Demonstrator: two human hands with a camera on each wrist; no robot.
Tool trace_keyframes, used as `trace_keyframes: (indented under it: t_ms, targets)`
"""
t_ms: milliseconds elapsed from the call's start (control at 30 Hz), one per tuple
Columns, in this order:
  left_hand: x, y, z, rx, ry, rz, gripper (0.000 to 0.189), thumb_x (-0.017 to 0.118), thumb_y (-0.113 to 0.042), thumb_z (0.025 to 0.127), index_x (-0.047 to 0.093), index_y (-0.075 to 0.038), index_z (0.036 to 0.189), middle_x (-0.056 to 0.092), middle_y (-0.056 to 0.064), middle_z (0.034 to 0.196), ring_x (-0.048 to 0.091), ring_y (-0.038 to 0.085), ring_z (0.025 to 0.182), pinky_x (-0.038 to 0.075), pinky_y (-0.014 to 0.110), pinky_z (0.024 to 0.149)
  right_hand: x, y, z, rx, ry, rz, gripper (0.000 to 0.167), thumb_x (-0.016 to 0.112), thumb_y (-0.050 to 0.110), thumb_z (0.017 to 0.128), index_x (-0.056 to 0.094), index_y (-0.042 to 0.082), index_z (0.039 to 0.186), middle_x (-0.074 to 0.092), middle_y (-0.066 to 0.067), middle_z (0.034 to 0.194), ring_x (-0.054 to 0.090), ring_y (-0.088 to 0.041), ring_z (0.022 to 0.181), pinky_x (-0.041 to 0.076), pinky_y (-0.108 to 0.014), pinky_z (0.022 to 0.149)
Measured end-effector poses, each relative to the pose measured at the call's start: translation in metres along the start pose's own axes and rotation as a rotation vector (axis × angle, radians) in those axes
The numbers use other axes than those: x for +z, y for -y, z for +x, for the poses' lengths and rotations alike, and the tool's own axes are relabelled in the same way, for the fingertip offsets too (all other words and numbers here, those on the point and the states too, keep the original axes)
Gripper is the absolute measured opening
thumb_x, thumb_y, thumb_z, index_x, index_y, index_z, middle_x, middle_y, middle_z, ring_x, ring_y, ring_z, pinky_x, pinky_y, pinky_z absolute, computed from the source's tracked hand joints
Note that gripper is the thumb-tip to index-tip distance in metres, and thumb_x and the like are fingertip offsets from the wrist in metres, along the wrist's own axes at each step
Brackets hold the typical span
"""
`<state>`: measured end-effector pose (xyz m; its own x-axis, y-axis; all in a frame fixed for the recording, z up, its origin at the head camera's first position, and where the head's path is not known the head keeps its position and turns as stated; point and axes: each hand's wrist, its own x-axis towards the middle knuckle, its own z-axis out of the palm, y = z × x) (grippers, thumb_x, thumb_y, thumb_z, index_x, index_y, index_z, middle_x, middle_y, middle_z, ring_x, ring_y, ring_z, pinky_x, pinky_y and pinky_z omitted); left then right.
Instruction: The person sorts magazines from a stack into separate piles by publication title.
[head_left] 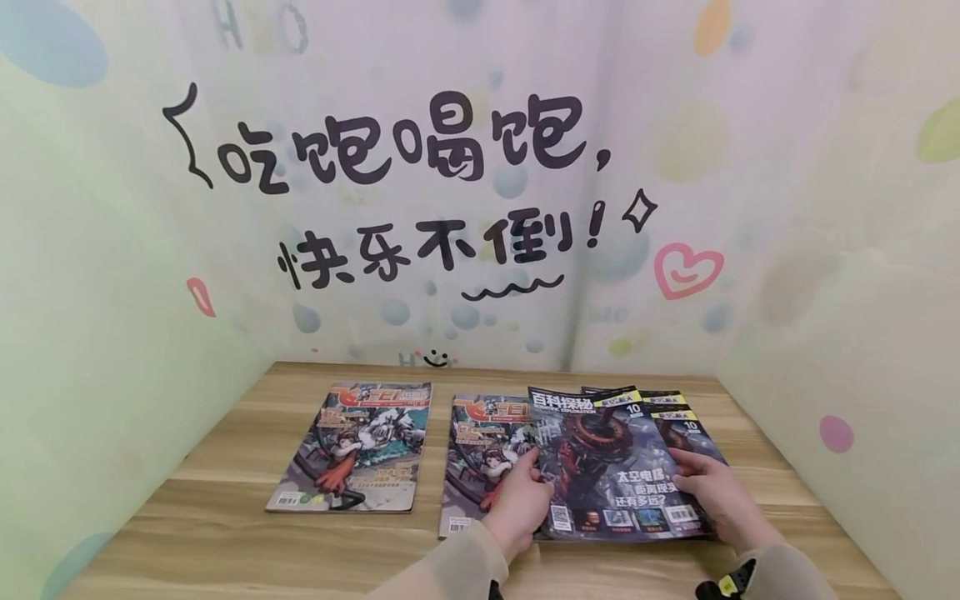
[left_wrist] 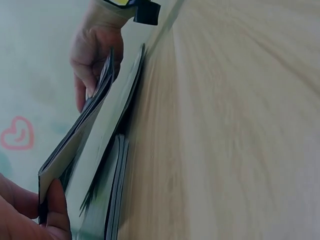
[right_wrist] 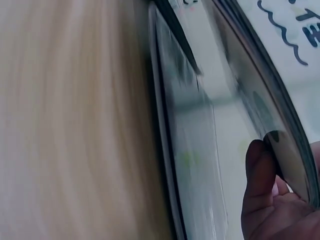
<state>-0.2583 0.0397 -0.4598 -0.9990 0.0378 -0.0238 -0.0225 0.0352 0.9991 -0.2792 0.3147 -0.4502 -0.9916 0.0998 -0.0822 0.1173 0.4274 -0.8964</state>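
Both hands hold a dark magazine [head_left: 592, 458] with a yellow strip and the number 10 on its cover. My left hand [head_left: 522, 502] pinches its left edge, and my right hand [head_left: 716, 496] grips its right edge. In the left wrist view the held magazine [left_wrist: 75, 137] is raised and tilted above other magazines [left_wrist: 117, 190]. The right wrist view has the right hand [right_wrist: 275, 205] with thumb and fingers on either side of the magazine [right_wrist: 280, 105]. Underneath lie a comic-cover magazine [head_left: 468, 475], partly covered, and dark magazines [head_left: 701, 429] like the held one.
Another comic-cover magazine [head_left: 360, 450] lies apart on the left of the wooden table [head_left: 225, 533]. Light printed curtain walls [head_left: 465, 50] with black lettering close off the back and both sides.
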Motion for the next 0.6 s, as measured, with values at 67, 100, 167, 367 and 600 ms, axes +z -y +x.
trace_keyframes:
  t_ms: [67, 100, 167, 367, 600]
  targets:
    - [0.007, 0.000, -0.001, -0.001, 0.005, -0.020, 0.066, 0.052, 0.010, 0.082, 0.035, 0.003, 0.145, 0.045, 0.009, 0.103, 0.046, 0.024, 0.100, 0.044, 0.039, 0.089, -0.007, -0.004, 0.000, -0.004, 0.014, 0.011, 0.059, 0.058, 0.000, 0.089, 0.036, -0.008, 0.142, 0.049, -0.014, 0.107, 0.046, -0.019, 0.092, 0.043, -0.025, 0.071]
    - [0.011, 0.000, -0.001, -0.002, 0.010, -0.037, 0.066, 0.052, 0.010, 0.081, 0.035, 0.003, 0.145, 0.044, 0.009, 0.102, 0.045, 0.024, 0.098, 0.044, 0.037, 0.087, -0.011, -0.006, 0.001, -0.003, 0.018, 0.012, 0.059, 0.058, 0.000, 0.088, 0.035, -0.008, 0.143, 0.049, -0.013, 0.107, 0.046, -0.018, 0.091, 0.043, -0.025, 0.071]
    - [0.018, 0.000, -0.001, -0.007, 0.019, -0.061, 0.066, 0.052, 0.011, 0.081, 0.034, 0.003, 0.145, 0.044, 0.009, 0.100, 0.045, 0.023, 0.096, 0.043, 0.035, 0.085, -0.019, -0.010, 0.001, 0.000, 0.032, 0.018, 0.061, 0.058, 0.001, 0.089, 0.033, -0.008, 0.143, 0.048, -0.013, 0.107, 0.046, -0.018, 0.090, 0.044, -0.025, 0.070]
    - [0.039, -0.001, -0.002, -0.015, 0.037, -0.106, 0.066, 0.052, 0.011, 0.082, 0.033, 0.004, 0.145, 0.044, 0.009, 0.101, 0.047, 0.023, 0.096, 0.044, 0.037, 0.089, -0.038, -0.023, 0.000, 0.011, 0.038, 0.025, 0.062, 0.058, 0.001, 0.088, 0.030, -0.008, 0.143, 0.050, -0.009, 0.103, 0.049, -0.016, 0.083, 0.047, -0.027, 0.067]
    - [0.061, 0.000, -0.006, -0.040, 0.022, -0.135, 0.064, 0.052, 0.014, 0.080, 0.037, 0.004, 0.142, 0.046, 0.012, 0.106, 0.049, 0.025, 0.100, 0.045, 0.045, 0.094, -0.056, -0.039, -0.003, 0.016, 0.057, 0.098, 0.054, 0.056, -0.001, 0.089, 0.045, 0.001, 0.141, 0.049, -0.002, 0.096, 0.055, -0.014, 0.074, 0.051, -0.028, 0.064]
